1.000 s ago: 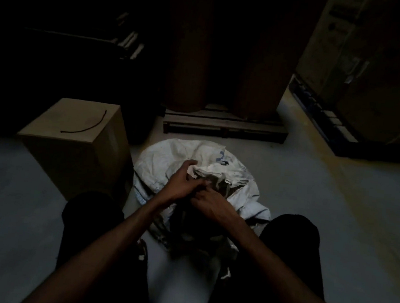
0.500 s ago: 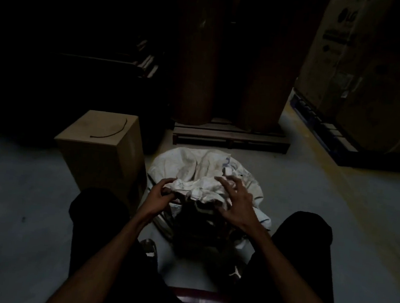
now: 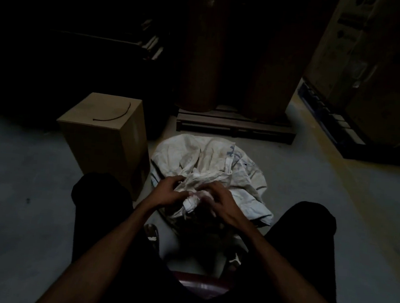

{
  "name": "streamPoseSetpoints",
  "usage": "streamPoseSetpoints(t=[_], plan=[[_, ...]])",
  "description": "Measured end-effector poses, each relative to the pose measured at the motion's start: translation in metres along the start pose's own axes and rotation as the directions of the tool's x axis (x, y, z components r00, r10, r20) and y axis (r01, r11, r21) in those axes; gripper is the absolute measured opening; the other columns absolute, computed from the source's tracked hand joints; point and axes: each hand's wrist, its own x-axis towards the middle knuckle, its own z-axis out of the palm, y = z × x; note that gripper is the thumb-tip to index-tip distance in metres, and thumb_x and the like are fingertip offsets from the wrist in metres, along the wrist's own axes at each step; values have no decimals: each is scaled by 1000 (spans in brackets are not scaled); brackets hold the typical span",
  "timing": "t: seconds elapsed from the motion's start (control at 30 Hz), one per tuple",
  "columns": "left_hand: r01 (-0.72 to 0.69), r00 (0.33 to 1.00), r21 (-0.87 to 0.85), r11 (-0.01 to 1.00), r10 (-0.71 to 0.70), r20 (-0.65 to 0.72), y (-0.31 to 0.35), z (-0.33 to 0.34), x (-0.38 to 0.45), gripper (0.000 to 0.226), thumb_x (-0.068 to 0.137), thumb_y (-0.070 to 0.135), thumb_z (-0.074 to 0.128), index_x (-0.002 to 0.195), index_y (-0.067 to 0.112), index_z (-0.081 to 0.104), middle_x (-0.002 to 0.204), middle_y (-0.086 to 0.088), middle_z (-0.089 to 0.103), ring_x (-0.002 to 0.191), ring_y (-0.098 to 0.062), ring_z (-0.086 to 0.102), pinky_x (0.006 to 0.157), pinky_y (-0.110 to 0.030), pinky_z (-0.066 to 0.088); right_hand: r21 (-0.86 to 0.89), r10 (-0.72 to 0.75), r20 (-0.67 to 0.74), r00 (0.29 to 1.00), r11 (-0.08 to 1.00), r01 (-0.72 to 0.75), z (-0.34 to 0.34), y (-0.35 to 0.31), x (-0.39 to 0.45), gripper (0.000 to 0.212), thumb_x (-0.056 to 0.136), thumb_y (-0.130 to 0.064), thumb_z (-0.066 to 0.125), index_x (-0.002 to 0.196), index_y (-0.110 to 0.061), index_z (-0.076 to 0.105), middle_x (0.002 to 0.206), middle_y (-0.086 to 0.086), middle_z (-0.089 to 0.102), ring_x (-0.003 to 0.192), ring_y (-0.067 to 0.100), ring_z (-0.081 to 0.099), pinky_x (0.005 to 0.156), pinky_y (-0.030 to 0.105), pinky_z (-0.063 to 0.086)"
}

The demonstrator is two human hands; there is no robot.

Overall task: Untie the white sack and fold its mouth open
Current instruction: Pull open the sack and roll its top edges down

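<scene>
The white sack (image 3: pixel 207 162) sits slumped on the floor (image 3: pixel 21 170) between the seated person's knees, just right of a cardboard box (image 3: pixel 104 139) and in front of a wooden pallet (image 3: pixel 235 128). It bulges away from the person, with its long axis running roughly from them toward the pallet, and the bunched mouth (image 3: pixel 193 194) faces back toward the person, at the near end. Half a second ago the hands were spread apart on the gathered cloth; now they have closed in together. The left hand (image 3: pixel 168 192) grips the bunched cloth with curled fingers, and the right hand (image 3: pixel 223 202) pinches it from the other side. This likely means the knot is still being worked, with the mouth not yet folded open.
</scene>
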Motion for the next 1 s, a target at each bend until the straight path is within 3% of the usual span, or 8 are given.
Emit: streamPoseSetpoints(t=[0.17,0.23,0.33,0.47,0.53,0.73,0.87,1.0], plan=[[-81,997,60,995,80,16,-2,-2,5,32,77,36,72,84,5,72,73,-15,69,69,-13,61,64,-37,46,34,100,-301,948,995,-94,-5,12,3,26,98,-2,51,121,-10,61,117,8,56,106,22,59,89,48,53],[-114,991,122,986,106,77,-6,-6,8,19,73,27,77,81,11,73,70,-5,67,70,-4,59,66,-31,45,-185,111,-227,967,970,-155,-10,21,5,55,89,-6,63,139,-23,50,128,8,44,110,25,55,86,45,55],[-136,990,185,973,125,71,-12,-14,10,37,68,43,74,83,9,73,76,-10,72,74,-6,64,67,-34,51,-615,98,-135,986,772,-161,-20,34,12,82,79,-16,68,147,-44,33,146,7,30,119,29,42,89,40,49],[-34,999,321,946,38,-6,10,-31,14,46,72,42,70,111,19,71,102,-7,75,102,-24,70,81,-36,54,-773,36,-38,999,632,-52,-45,21,43,39,83,-25,66,122,-28,58,148,5,40,132,32,35,104,46,34],[-40,999,401,915,38,12,36,-35,23,59,69,44,69,125,28,60,111,-5,73,108,-27,66,86,-37,53,-813,73,59,996,583,5,-54,4,65,41,81,-26,65,120,-26,57,137,3,52,135,31,36,108,45,30],[27,986,436,899,47,-157,100,-43,67,79,72,70,61,137,26,47,129,-7,64,122,-34,55,102,-52,42,-686,43,18,999,728,-19,-76,-42,122,36,77,-16,60,112,-16,53,100,7,68,106,29,62,110,43,29],[140,984,606,783,-45,-170,107,-65,83,137,45,93,59,156,31,9,151,-15,35,138,-46,29,108,-77,8,-669,-64,-61,996,744,7,-102,-62,156,40,79,-20,62,118,-10,54,108,12,69,102,34,64,86,41,41],[133,986,639,758,-34,-164,111,-71,92,153,41,75,81,153,35,-16,157,-20,18,144,-54,13,103,-84,1,-561,-97,-181,979,827,-22,-123,-83,182,48,87,-18,58,133,-8,48,115,20,66,104,38,62,76,41,47]])
